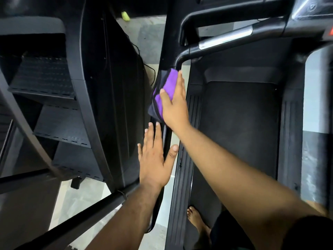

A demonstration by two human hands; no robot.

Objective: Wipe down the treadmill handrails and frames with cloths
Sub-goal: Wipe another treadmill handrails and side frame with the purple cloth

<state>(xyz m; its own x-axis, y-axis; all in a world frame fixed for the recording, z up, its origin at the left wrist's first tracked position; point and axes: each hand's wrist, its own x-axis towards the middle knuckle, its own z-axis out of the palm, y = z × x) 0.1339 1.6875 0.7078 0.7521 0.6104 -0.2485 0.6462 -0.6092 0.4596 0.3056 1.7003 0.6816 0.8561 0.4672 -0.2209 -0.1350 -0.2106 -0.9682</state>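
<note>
Pressing purple cloth (166,91) flat w/ right hand (173,105) on frame upright (168,33); left hand (155,159) spread, bracing rail.

— Where are the person's arms?
— Both are bare and reach up from the bottom of the frame. The right arm runs from the lower right corner diagonally to the upper middle, nearly straight. The left arm rises from the bottom centre.
— And the hands?
— The right hand (173,103), just above centre, lies back up, fingers straight and together, thumb spread to the left, pressing flat. The left hand (155,159) sits just below it, near the middle of the frame, back up, fingers straight, thumb splayed to the right.
— Anything else?
— A bare foot (195,218), bottom centre-right.
</note>
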